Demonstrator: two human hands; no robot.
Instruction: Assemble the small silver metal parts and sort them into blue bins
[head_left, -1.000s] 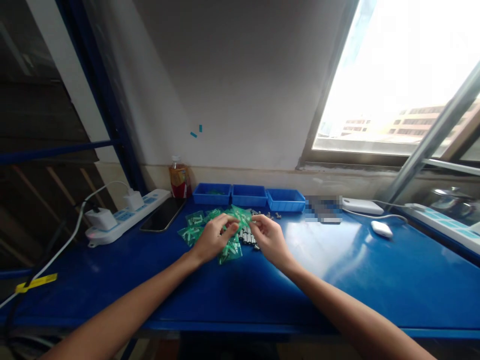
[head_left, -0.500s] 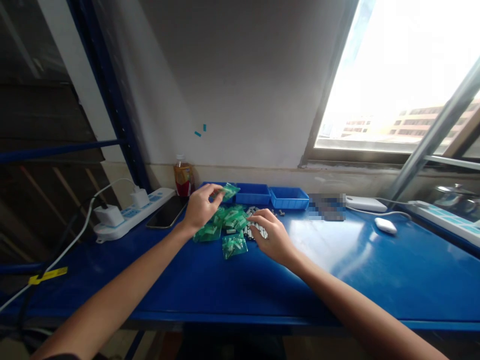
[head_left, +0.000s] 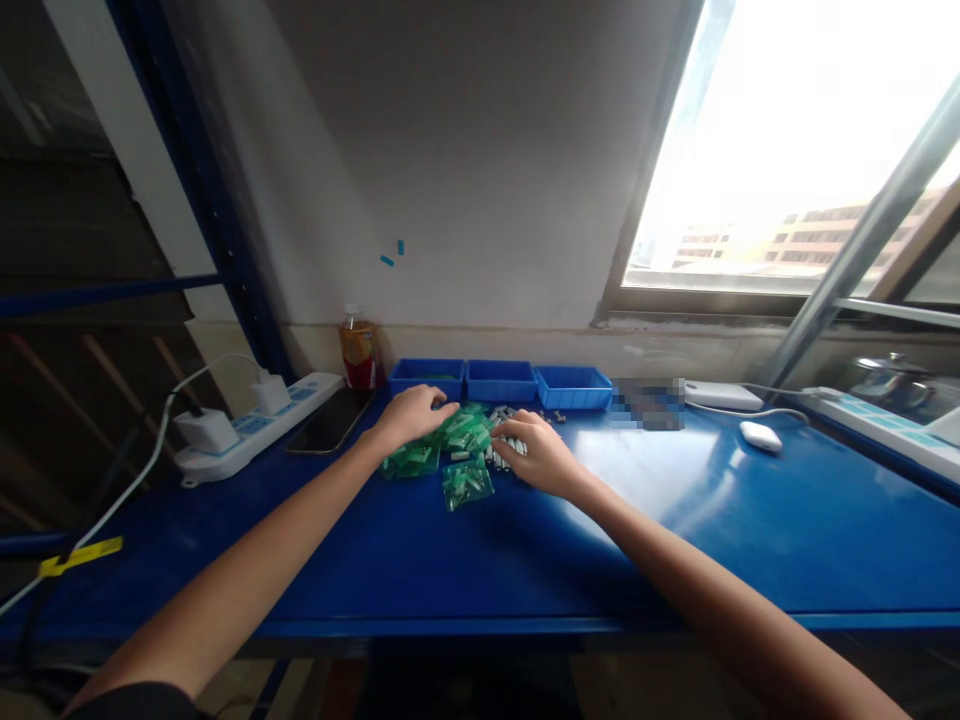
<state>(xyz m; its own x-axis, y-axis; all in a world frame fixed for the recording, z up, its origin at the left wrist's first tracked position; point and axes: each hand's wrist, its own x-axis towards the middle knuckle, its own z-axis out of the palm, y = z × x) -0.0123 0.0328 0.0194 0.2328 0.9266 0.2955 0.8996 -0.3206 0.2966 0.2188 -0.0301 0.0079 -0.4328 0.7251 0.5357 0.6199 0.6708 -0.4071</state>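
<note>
My left hand (head_left: 417, 415) hovers over the left side of a pile of small green plastic bags (head_left: 466, 430), thumb and fingers apart, with nothing in it. Small pale pieces show through the bags. My right hand (head_left: 536, 452) is at the right side of the pile, thumb and index finger slightly apart, beside small silvery cylindrical parts (head_left: 498, 459). I see nothing held in it. One green bag (head_left: 468, 484) lies flat in front of the pile. Behind stand a left blue bin (head_left: 405, 378) with something green inside, a middle blue bin (head_left: 501, 382) and a right blue bin (head_left: 574, 390).
At the left are a phone (head_left: 330, 420), a power strip (head_left: 262, 425) with chargers and cables, and a drink bottle (head_left: 361, 350). To the right lie a white earphone case (head_left: 760, 437), a white power bank (head_left: 722, 396) and another power strip (head_left: 885, 430). A few loose parts (head_left: 559, 417) lie near the right bin.
The green bag has left my left hand, and something green now shows in the left bin. That hand has come down toward the pile. My right hand has barely moved; the view shifted slightly.
</note>
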